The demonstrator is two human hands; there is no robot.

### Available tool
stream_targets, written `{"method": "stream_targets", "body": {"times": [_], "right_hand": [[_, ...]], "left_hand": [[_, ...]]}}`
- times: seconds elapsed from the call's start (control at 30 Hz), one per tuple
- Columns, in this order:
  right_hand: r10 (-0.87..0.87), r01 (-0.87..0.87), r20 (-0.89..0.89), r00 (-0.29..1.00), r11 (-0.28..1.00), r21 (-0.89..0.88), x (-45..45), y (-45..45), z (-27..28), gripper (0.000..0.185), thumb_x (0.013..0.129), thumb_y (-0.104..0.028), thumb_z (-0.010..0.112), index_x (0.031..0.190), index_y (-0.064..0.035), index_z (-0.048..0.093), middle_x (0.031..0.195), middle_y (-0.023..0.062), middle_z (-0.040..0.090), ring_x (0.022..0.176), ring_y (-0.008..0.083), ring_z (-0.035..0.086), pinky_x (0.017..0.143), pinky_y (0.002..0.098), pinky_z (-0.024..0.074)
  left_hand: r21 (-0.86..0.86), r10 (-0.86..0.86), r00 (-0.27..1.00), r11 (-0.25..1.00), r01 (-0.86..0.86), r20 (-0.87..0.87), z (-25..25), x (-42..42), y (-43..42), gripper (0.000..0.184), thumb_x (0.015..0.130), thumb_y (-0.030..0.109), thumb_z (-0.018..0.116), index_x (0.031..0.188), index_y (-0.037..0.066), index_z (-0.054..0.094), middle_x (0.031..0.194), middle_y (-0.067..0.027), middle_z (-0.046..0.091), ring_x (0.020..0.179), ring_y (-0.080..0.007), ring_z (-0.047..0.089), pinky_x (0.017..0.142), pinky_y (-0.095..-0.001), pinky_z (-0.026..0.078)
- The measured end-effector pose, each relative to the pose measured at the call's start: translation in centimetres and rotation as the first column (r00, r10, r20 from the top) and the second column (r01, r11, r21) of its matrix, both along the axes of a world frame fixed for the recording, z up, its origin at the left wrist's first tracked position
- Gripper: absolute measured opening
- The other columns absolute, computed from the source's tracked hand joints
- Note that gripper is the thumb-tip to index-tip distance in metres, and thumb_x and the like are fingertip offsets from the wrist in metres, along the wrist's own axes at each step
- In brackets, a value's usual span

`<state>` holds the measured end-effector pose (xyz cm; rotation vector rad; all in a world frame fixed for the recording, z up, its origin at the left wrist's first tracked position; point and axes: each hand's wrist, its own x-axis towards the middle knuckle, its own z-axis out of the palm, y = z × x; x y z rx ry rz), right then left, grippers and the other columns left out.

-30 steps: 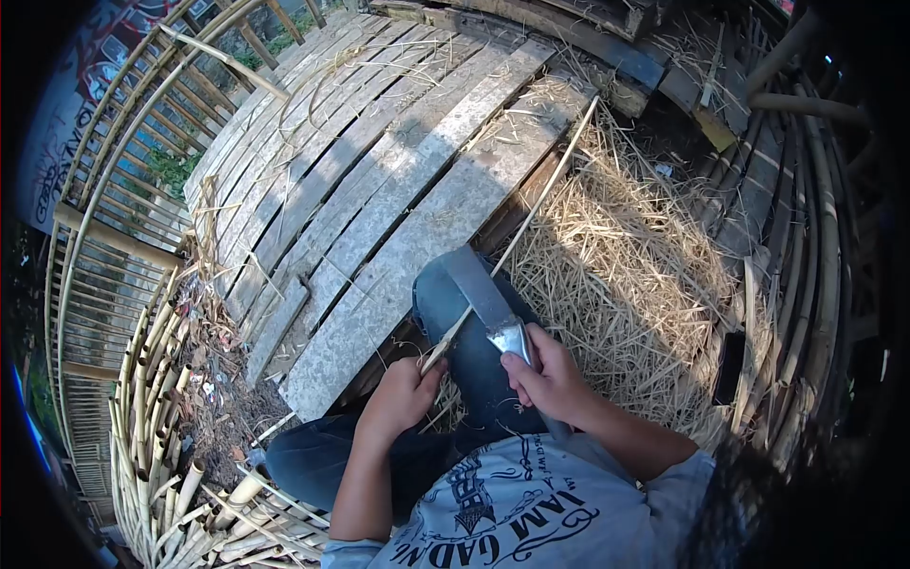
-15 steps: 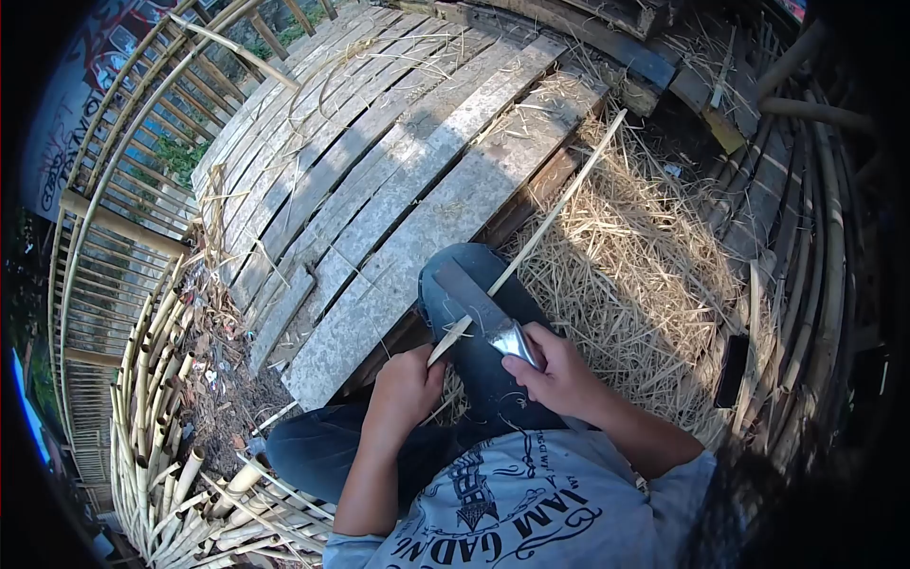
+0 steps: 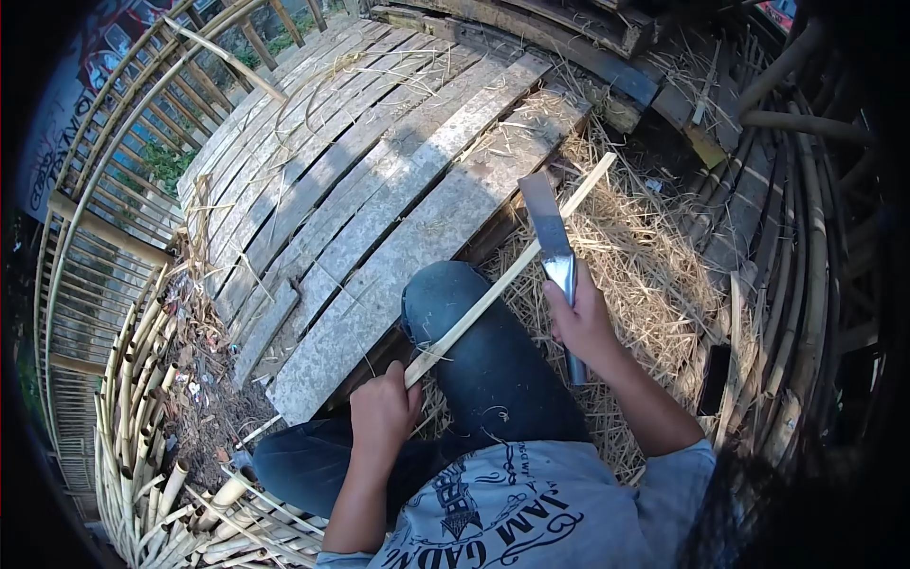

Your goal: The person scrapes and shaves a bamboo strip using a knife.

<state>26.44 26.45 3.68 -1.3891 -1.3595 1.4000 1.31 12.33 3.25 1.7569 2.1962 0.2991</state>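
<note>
A long pale bamboo strip (image 3: 481,307) slants up and to the right across my raised knee. My left hand (image 3: 383,406) is closed round its lower end. Farther up the strip, my right hand (image 3: 580,313) grips the metal handle of a broad-bladed knife (image 3: 544,216). The blade points up and lies across the strip near its far end; whether it touches the strip I cannot tell.
Weathered wooden planks (image 3: 379,218) form a platform ahead. Bamboo shavings (image 3: 635,275) cover the ground at right, near a dark flat object (image 3: 716,379). Cut bamboo poles (image 3: 128,417) are piled at lower left below a bamboo fence (image 3: 104,228). More poles (image 3: 810,275) line the right side.
My right hand and the knife have moved up and right, away from my left hand to the far part of the strip. My left hand has shifted slightly left and down, still holding the strip.
</note>
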Motion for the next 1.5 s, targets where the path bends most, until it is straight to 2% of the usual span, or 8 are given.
{"method": "stream_targets", "body": {"times": [0.07, 0.17, 0.27, 0.53, 0.73, 1.2, 1.33, 1.5], "right_hand": [[0.316, -0.425, 0.410, 0.855, 0.881, 0.209, -0.4, -2.0, -0.2, 0.030, 0.095, -0.024, 0.060, 0.110, -0.0006, 0.048, 0.071, 0.0165, 0.062, 0.062, 0.0296, 0.065, 0.060, 0.0427, 0.0489], [0.439, -0.539, 0.471, 0.765, 0.837, 0.096, 0.6, -1.7, 3.4, 0.029, 0.095, -0.023, 0.059, 0.111, -0.0007, 0.050, 0.071, 0.0150, 0.062, 0.063, 0.0272, 0.065, 0.060, 0.0401, 0.0485], [0.120, -0.144, 0.360, 0.925, 0.989, 0.040, 3.5, 1.8, 1.9, 0.030, 0.096, -0.023, 0.058, 0.115, -0.0008, 0.050, 0.074, 0.0153, 0.063, 0.061, 0.0252, 0.063, 0.061, 0.0392, 0.0488], [0.304, -0.402, 0.519, 0.799, 0.912, 0.085, 2.5, -1.3, 3.7, 0.033, 0.096, -0.025, 0.058, 0.115, -0.0008, 0.048, 0.078, 0.0214, 0.064, 0.074, 0.0374, 0.068, 0.063, 0.0437, 0.0494], [0.087, -0.153, 0.382, 0.920, 0.978, 0.145, 3.6, 2.6, 2.5, 0.028, 0.098, -0.017, 0.055, 0.121, -0.0042, 0.043, 0.066, -0.0004, 0.049, 0.050, 0.0077, 0.049, 0.044, 0.0243, 0.0408], [0.301, -0.280, 0.329, 0.895, 0.954, -0.111, 3.4, 1.6, 5.3, 0.026, 0.096, -0.016, 0.056, 0.116, -0.0033, 0.047, 0.073, 0.0043, 0.056, 0.052, 0.0095, 0.054, 0.046, 0.0271, 0.0443], [0.076, -0.089, 0.307, 0.949, 0.996, 0.028, 4.4, 3.4, 4.9, 0.031, 0.095, -0.018, 0.057, 0.120, -0.0028, 0.047, 0.074, 0.0047, 0.057, 0.052, 0.0101, 0.055, 0.046, 0.0266, 0.0435], [0.326, -0.323, 0.415, 0.849, 0.943, -0.079, 4.5, 3.1, 6.2, 0.033, 0.095, -0.019, 0.059, 0.121, -0.0027, 0.046, 0.074, 0.0063, 0.056, 0.057, 0.0119, 0.057, 0.052, 0.0286, 0.0463]], "left_hand": [[0.012, -0.010, 1.000, 1.000, 0.010, -0.028, -0.3, -0.6, 0.0, 0.022, 0.081, 0.021, 0.067, 0.080, 0.003, 0.054, 0.065, -0.0211, 0.061, 0.065, -0.0413, 0.062, 0.059, -0.0511, 0.048], [0.012, -0.013, 0.999, 1.000, 0.013, -0.048, -1.1, -0.7, -0.7, 0.022, 0.079, 0.019, 0.068, 0.081, 0.003, 0.053, 0.065, -0.0195, 0.062, 0.063, -0.0386, 0.064, 0.058, -0.0489, 0.049], [0.012, 0.019, 0.999, 1.000, -0.018, -0.030, -1.9, -0.8, -1.4, 0.021, 0.077, 0.018, 0.068, 0.083, 0.002, 0.055, 0.065, -0.0194, 0.062, 0.064, -0.0380, 0.064, 0.058, -0.0485, 0.050], [-0.036, 0.099, 0.995, 0.995, -0.098, 0.021, -3.0, -1.0, -1.5, 0.017, 0.076, 0.013, 0.063, 0.086, 0.000, 0.058, 0.069, -0.0229, 0.062, 0.069, -0.0417, 0.063, 0.063, -0.0519, 0.049], [0.068, 0.066, 0.997, 0.996, -0.064, -0.031, -3.3, -0.5, -1.8, 0.017, 0.076, 0.015, 0.066, 0.084, 0.004, 0.056, 0.064, -0.0170, 0.061, 0.062, -0.0369, 0.063, 0.057, -0.0481, 0.049], [0.064, 0.083, 0.996, 0.995, -0.081, -0.032, -3.6, -0.6, -1.4, 0.015, 0.083, 0.015, 0.065, 0.087, 0.003, 0.057, 0.065, -0.0170, 0.062, 0.061, -0.0371, 0.063, 0.056, -0.0469, 0.049], [0.093, 0.046, 0.999, 0.995, -0.046, 0.007, -4.3, 0.2, -1.7, 0.015, 0.080, 0.014, 0.065, 0.086, 0.003, 0.057, 0.066, -0.0173, 0.062, 0.062, -0.0370, 0.064, 0.057, -0.0477, 0.049], [0.057, 0.099, 0.995, 0.994, -0.098, -0.010, -4.0, -0.4, -1.3, 0.017, 0.076, 0.012, 0.065, 0.087, 0.002, 0.057, 0.067, -0.0179, 0.063, 0.063, -0.0377, 0.064, 0.057, -0.0484, 0.049]]}}
